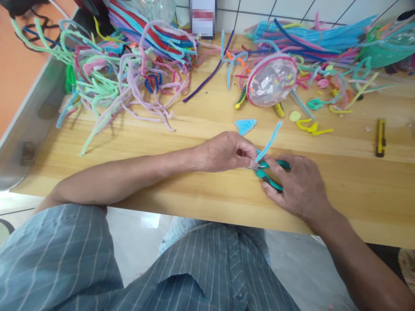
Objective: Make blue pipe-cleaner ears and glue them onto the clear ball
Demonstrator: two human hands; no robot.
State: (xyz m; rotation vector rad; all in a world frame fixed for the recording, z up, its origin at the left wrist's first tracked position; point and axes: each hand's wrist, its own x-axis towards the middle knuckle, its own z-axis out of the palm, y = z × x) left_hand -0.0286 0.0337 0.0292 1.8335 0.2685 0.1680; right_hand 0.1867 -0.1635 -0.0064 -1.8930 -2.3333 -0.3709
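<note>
Far left, an orange wall (19, 65) and a grey ledge (29, 125) beside a pale wooden table (201, 125) with visible grain

On the table's back left, a loose tangle of fuzzy pipe cleaners (119, 73) in mint, lilac, pink and blue, bent and looping; behind it a flat bundle of straight ones (155, 30) in red, blue and purple

Near centre, a single dark purple stem (207, 77) lying diagonally, and a small light-blue fuzzy triangle (245, 126) flat on the wood

Just behind the triangle, a clear plastic dome with a pink rim (271, 81), tilted on its side, with scraps showing through it

Left hand (227, 151), forearm laid across the table edge, fingertips pressed together, pinching the lower end of a light-blue pipe cleaner (270, 140) that rises up and to the right

Right hand (298, 185), palm down, curled closed around teal-handled pliers (270, 175) whose metal tip meets the stem right beside the left fingertips, at the table's front centre

Further right, yellow curled scraps (313, 126) and another heap of blue and pink stems (324, 39) against a white tiled wall (292, 11)

Far right, a yellow and black utility knife (381, 137) lying alone

Below, a grey-blue striped shirt (194, 272)
</note>
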